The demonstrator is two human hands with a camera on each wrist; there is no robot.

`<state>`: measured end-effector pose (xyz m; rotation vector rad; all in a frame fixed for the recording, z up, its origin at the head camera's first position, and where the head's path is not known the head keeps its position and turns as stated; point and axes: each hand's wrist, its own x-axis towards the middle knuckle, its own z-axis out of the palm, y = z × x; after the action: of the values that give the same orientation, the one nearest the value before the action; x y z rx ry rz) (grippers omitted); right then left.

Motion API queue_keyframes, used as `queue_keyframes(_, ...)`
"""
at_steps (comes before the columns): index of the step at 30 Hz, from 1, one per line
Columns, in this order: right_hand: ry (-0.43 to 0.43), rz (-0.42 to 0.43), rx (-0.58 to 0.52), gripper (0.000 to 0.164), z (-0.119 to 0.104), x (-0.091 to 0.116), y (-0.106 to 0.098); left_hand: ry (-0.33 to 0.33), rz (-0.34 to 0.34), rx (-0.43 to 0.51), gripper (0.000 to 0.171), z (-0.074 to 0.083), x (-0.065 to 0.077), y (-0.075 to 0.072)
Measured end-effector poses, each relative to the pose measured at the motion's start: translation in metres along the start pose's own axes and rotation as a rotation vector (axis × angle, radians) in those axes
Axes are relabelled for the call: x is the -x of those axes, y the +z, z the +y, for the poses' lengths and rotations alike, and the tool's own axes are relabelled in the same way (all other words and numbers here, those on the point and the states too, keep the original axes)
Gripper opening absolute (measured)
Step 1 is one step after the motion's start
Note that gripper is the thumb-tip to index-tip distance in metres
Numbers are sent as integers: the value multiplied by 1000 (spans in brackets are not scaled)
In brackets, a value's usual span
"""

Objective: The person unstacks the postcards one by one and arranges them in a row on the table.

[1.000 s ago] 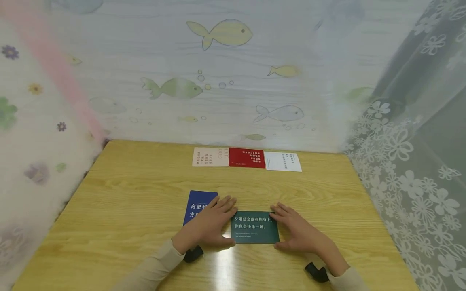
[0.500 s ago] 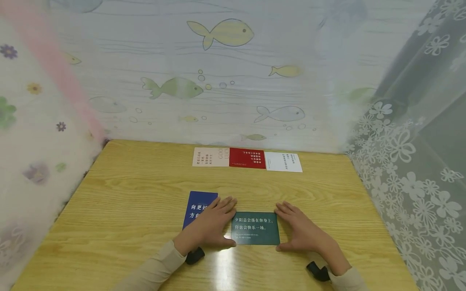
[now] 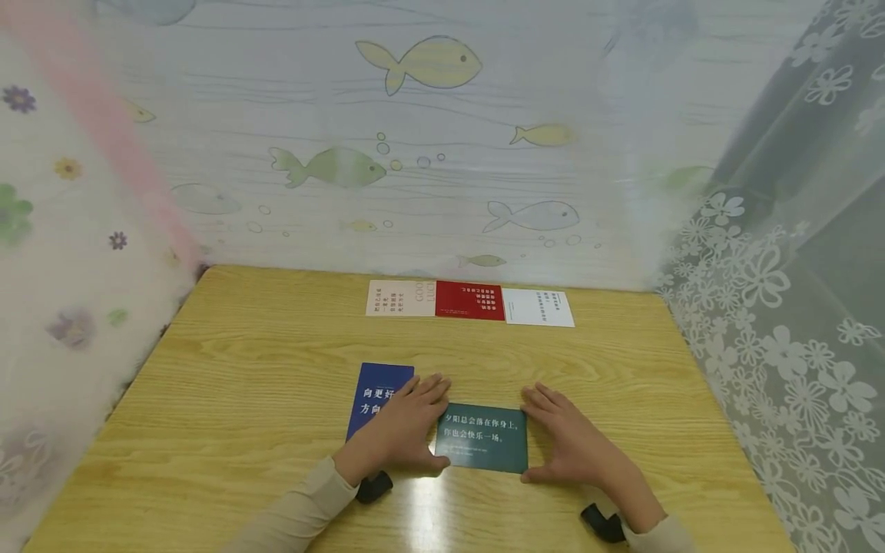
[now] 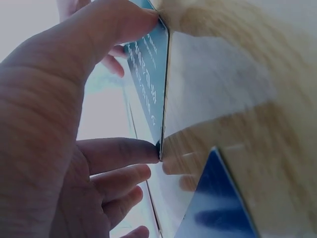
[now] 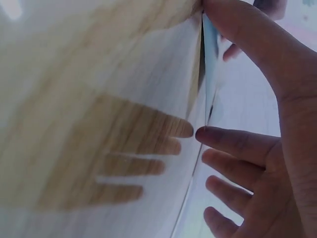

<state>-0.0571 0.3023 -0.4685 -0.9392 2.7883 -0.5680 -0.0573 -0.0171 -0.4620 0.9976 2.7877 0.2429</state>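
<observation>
In the head view, a dark green card printed with white Chinese lettering is on the wood-grain table, between the person's two hands and slightly askew. The left hand is spread at its left end, thumb at the near corner and forefinger by the far one, with nothing clenched in the palm. The right hand is likewise open at the right end, thumb by the near corner and fingers reaching past the far one. A blue card with white characters lies to the left, partly covered by the left hand. Along the table's far side, a beige card, a red card and a white card form a row in front of a fish-print curtain. In the left wrist view, the thumb touches the green card's edge and the forefinger tip meets its corner, while a corner of the blue card shows below. In the right wrist view, the thumb is at the green card's end and the other fingers are extended; the card appears almost edge-on, so whether it lies quite flat is hard to tell
</observation>
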Motion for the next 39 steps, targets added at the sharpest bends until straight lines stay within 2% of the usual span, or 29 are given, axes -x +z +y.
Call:
queue_keyframes(5, -8, 24, 21, 99, -4, 0, 0, 3, -4, 7, 98, 1, 1, 0)
queue_keyframes(13, 2, 5, 47, 106, -5, 0, 5, 20, 12, -26, 100, 2, -2, 6)
queue_keyframes(19, 6, 9, 37, 98, -4, -2, 6, 32, 14, -55, 99, 3, -3, 6)
queue_keyframes(29, -4, 10, 58, 95, -8, -5, 4, 47, 47, -255, 100, 8, -2, 6)
queue_keyframes(39, 23, 3, 49, 93, -11, -3, 5, 42, 73, -272, 99, 7, 1, 8)
